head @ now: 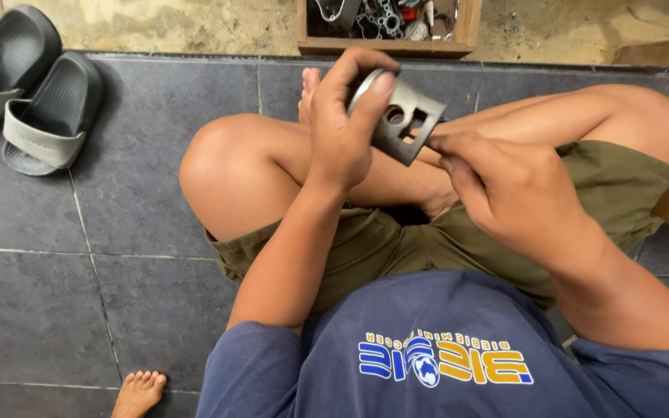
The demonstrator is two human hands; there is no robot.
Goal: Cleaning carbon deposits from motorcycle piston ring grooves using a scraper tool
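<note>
Dark tiled floor (118, 232) — grey slippers (32, 93), wooden box (389, 42).

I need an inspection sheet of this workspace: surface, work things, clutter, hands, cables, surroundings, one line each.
Surface: dark grey tiled floor; the person sits on it cross-legged.
Work things: one grey metal piston with a round side hole, held above the knees.
Clutter: wooden box of metal parts at the top edge; contents too small to tell.
Hands: left hand grips the piston around its top; right hand has its fingers at the piston's lower edge.
Cables: nothing seen.
Surroundings: a pair of grey sandals at upper left; another person's bare foot at the bottom edge; rough concrete beyond the tiles.
</note>
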